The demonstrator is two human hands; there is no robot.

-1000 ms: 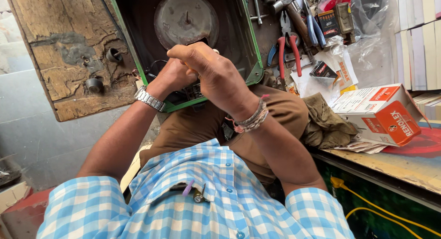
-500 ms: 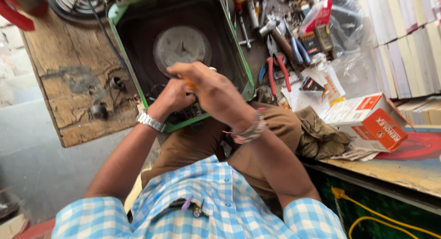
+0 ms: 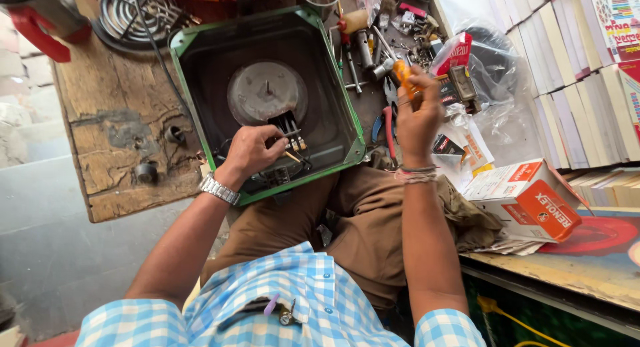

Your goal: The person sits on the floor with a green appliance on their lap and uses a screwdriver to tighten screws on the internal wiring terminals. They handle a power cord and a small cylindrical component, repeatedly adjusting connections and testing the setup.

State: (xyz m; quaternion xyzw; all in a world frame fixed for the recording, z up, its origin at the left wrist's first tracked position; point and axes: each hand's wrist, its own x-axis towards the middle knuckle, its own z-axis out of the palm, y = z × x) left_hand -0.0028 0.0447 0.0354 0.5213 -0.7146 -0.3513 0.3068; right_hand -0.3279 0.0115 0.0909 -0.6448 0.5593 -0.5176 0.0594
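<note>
**Worn wooden bench, pretty packed**

The scuffed wooden board (image 3: 120,127) carries a green-rimmed open appliance casing (image 3: 267,100) and a coil heater (image 3: 137,14). The darker worktop (image 3: 373,114) beside it has pliers (image 3: 385,127), loose tools and an orange-and-white box (image 3: 527,200).

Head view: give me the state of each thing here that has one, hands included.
Green appliance casing: open, insides exposed, resting partly on the lap.
Round metal plate: seated in the casing's middle.
Terminal block: exposed, wires attached.
Left hand: inside the casing, fingers at the terminal block.
Right hand: raised off the casing, closed on the orange-handled screwdriver.
Pliers: lying on the bench, unheld.
Orange and white box: closed.
</note>
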